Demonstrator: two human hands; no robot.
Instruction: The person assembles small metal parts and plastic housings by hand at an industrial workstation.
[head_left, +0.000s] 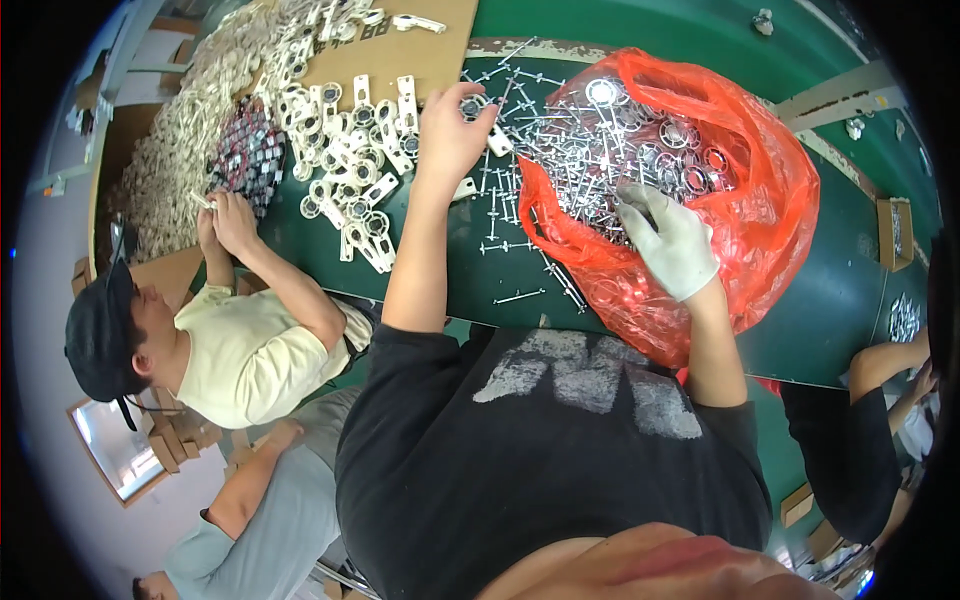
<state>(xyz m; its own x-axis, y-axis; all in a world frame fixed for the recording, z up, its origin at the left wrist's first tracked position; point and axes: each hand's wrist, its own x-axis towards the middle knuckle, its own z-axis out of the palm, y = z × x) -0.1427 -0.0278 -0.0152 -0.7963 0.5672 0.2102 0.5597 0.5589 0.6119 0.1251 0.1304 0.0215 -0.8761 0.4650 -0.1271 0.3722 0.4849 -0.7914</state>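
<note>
My bare left hand (455,138) is closed around a white plastic handle piece with a dark round ring (473,106); its narrow white end shows below my fingers. My right hand (668,240), in a pale glove with greyish fingertips, reaches into an open red plastic bag (785,190). Its fingers are bent together among shiny metal pins (572,150) with short crosspieces, and what they grip, if anything, is too small to make out. Round chrome rings (680,133) lie in the bag beside the pins. More pins lie loose on the green table (440,270) between my hands.
Left of my left arm lie many white handle pieces (365,200), with a larger heap (165,180) beyond and cardboard (425,55) behind. A co-worker in a cream shirt (255,355) works at the left. Another person's arm (885,365) and a small box (895,235) are at the right.
</note>
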